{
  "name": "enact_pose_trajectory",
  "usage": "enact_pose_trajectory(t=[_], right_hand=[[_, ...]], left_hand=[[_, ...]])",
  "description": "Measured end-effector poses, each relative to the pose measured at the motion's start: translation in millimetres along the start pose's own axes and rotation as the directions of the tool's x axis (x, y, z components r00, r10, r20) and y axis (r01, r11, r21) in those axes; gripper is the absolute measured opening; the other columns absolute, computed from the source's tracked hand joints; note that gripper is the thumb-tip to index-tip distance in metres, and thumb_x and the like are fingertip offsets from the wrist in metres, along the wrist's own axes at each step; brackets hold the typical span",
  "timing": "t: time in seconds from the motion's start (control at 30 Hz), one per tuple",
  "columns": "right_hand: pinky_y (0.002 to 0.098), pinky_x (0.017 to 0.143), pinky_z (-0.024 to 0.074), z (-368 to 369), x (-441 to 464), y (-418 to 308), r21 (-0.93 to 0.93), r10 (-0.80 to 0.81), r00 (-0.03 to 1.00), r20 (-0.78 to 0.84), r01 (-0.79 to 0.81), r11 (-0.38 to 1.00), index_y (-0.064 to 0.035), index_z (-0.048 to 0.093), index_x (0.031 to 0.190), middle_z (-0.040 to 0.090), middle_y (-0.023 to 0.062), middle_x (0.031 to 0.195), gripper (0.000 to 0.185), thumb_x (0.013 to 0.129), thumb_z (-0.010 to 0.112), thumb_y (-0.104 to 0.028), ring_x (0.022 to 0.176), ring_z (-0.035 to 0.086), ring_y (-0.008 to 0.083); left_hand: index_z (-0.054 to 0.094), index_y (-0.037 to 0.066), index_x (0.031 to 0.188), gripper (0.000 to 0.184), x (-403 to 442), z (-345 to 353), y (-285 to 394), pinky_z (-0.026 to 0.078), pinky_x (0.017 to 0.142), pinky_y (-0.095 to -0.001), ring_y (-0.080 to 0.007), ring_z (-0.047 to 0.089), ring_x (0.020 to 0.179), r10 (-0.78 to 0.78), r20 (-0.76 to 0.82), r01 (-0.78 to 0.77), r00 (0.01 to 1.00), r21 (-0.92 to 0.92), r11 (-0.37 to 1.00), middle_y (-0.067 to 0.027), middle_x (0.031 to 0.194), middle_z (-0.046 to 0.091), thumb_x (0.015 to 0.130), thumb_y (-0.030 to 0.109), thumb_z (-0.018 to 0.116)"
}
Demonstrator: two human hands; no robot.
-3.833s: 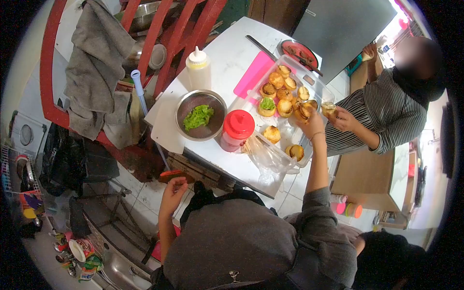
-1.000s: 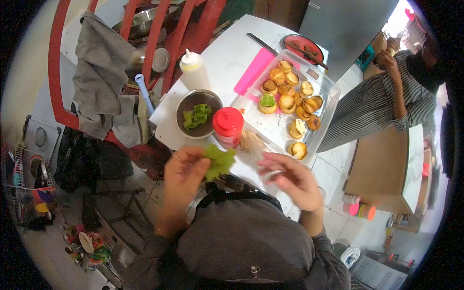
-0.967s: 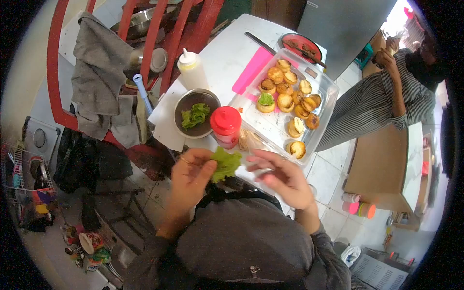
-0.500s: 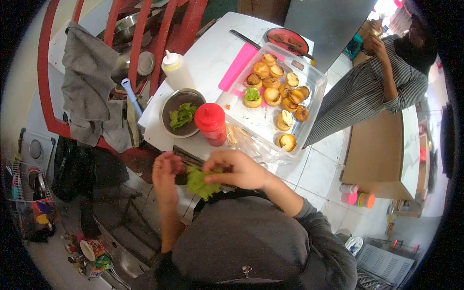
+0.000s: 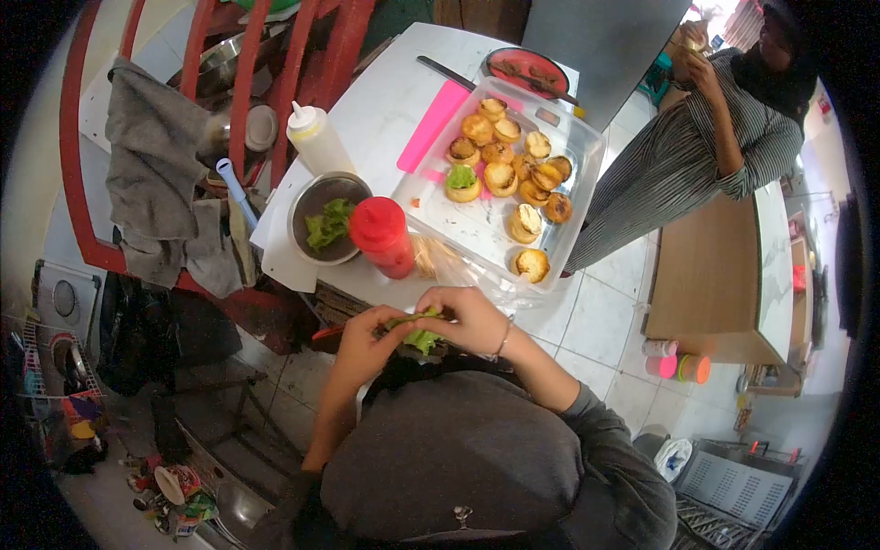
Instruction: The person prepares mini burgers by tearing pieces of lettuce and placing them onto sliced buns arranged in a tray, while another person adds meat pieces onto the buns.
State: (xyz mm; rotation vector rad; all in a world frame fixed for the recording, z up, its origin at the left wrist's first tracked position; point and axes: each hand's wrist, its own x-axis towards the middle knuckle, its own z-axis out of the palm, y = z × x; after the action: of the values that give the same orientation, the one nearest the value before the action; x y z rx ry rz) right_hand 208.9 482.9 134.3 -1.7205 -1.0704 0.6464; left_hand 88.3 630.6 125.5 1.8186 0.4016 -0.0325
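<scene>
1. Table (image 5: 376, 69), white, carries all the food containers I can see from my end.
2. Clear tray (image 5: 486, 225): golden-brown buns (image 5: 500, 179) sit inside, mostly bunched toward the far end, several with toasted faces up. One bun (image 5: 463, 191) bears a piece of green leaf.
3. Red plate (image 5: 548, 64), beyond the tray, has brown pieces in it and a dark utensil lying across.
4. Mesh colander (image 5: 310, 194), just beside the red squeeze bottle (image 5: 383, 240), holds loose greens (image 5: 330, 225). White-capped squeeze bottle (image 5: 317, 142) stands behind; I can't read how full either bottle is.
5. Left hand (image 5: 371, 344) and right hand (image 5: 463, 321) meet at the table's near edge, close to the torso. On each I make out thumb and fingers pinched nearly together, with leaf between them.
6. Lettuce leaf (image 5: 423, 340) hangs between both hands, partly hidden by them. I judge it very light, limp, easily torn and perhaps slick if wet. I'd favour a gentle fingertip pinch near the thicker rib, since the frilly margin would likely rip.
</scene>
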Motion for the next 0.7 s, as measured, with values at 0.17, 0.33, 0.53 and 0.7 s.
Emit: enact_pose_trajectory(t=[0.17,0.33,0.53,0.7], right_hand=[[0.0187,0.059,0.0440,-50,-32,32,0.228,0.185,0.982,-0.028,-0.174,0.958,0.0009,0.059,0.088,0.059,0.0008,0.074,0.015,0.075,0.064,-0.005,0.067,0.054,0.0053],[0.0217,0.053,0.0425,-111,-51,50,0.121,0.331,0.892,-0.307,-0.309,0.943,0.0017,0.059,0.079,0.058,0.0015,0.066,0.015,0.070,0.068,-0.006,0.057,0.049,0.0057],[0.0218,0.046,0.0429,-167,-38,71,0.036,0.381,0.814,-0.438,-0.407,0.913,0.0010,0.056,0.075,0.059,0.0044,0.064,0.011,0.072,0.065,-0.005,0.052,0.056,0.0089],[0.0251,0.044,0.0461,-178,-8,103,-0.226,0.488,0.762,-0.426,-0.612,0.758,0.0043,0.061,0.071,0.061,0.0092,0.060,0.010,0.069,0.063,-0.005,0.047,0.060,0.0143]], left_hand=[[0.060,-0.001,0.089,0.016,32,35,15,0.044,0.061,-0.0252,-0.0147,0.057,0.068,0.299,0.006,-0.299,0.954,0.050,0.953,-0.0097,0.074,0.060,0.078,0.011,0.060],[0.061,0.001,0.084,0.014,84,67,54,0.046,0.060,-0.0284,-0.0199,0.060,0.066,0.437,0.009,-0.436,0.899,0.099,0.895,-0.0119,0.072,0.061,0.074,0.011,0.062],[0.062,0.001,0.081,0.015,176,113,67,0.046,0.060,-0.0284,-0.0172,0.060,0.066,0.369,0.064,-0.373,0.927,0.253,0.893,-0.0094,0.073,0.063,0.072,0.012,0.064],[0.063,0.007,0.074,0.014,225,132,51,0.046,0.061,-0.0356,-0.0250,0.061,0.071,0.216,0.025,-0.196,0.976,0.540,0.819,-0.0103,0.074,0.063,0.066,0.018,0.063]])
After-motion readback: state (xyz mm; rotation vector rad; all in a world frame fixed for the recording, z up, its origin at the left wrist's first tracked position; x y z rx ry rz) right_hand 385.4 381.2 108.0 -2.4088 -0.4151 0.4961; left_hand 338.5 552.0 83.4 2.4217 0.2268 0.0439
